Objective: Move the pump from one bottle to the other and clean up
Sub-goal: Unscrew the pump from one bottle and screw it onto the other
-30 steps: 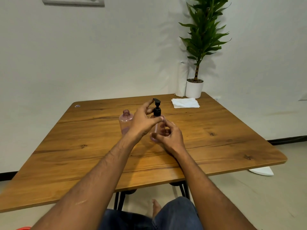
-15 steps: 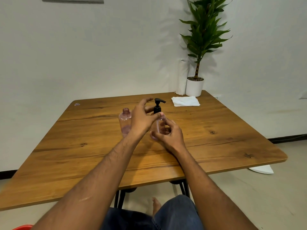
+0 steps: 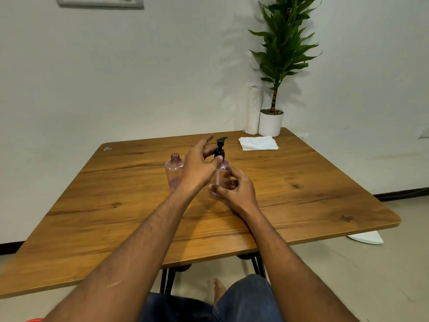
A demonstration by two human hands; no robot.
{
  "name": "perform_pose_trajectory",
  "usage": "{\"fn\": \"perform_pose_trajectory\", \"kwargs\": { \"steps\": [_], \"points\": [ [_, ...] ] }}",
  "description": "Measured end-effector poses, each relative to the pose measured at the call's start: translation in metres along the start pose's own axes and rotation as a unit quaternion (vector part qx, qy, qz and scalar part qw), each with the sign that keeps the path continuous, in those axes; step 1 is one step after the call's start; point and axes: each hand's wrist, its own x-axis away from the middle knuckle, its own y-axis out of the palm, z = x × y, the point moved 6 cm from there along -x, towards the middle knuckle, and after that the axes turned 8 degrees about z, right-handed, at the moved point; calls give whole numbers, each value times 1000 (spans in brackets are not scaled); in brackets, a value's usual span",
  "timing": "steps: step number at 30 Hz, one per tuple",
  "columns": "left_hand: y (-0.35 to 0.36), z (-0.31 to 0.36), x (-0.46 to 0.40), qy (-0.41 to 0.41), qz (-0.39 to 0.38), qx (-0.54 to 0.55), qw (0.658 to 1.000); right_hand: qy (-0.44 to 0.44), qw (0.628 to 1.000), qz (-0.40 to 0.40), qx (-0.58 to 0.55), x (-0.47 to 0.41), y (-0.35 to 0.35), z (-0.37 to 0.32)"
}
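Two clear pink bottles stand upright mid-table. The left bottle (image 3: 173, 171) has an open neck and no cap. The right bottle (image 3: 223, 174) carries the black pump (image 3: 219, 147), its nozzle pointing right. My right hand (image 3: 234, 192) wraps the lower body of the right bottle. My left hand (image 3: 199, 168) reaches across in front of the open bottle, thumb and fingers pinching the pump's collar, with the other fingers spread.
A folded white paper towel (image 3: 258, 143) lies at the back right of the wooden table (image 3: 301, 205). Behind it stand a paper towel roll (image 3: 254, 110) and a potted plant (image 3: 271, 123) in the corner. A small sticker (image 3: 107, 148) is at the back left.
The pump nozzle has turned from facing left to facing right under my left fingers. My right hand keeps holding the bottle in the same place.
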Motion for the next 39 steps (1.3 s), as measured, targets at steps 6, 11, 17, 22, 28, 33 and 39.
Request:
{"fn": "perform_pose_trajectory", "kwargs": {
  "steps": [6, 11, 17, 22, 28, 33, 39],
  "points": [
    [-8, 2, -3, 9, 67, 25, 997, 6, 1000, -3, -2, 2, -2, -4],
    [-15, 11, -4, 25, 79, 59, 995, 17, 1000, 0, 0, 2, 0, 0],
    [-31, 37, -18, 53, 88, 100, 990, 47, 999, -1, 7, -5, -5, 1],
    [-40, 62, -32, 81, 110, 119, 983, 68, 997, 27, 38, -17, -27, 0],
    [-43, 65, -39, 72, 126, 139, 980, 87, 992, 64, 64, -27, -54, 5],
    [-45, 54, -32, 66, 114, 103, 986, 97, 988, 23, 117, -23, -56, 4],
    [-50, 26, -21, 56, 102, 14, 993, -100, 971, 188, 113, -14, -69, -67]
  ]
}}
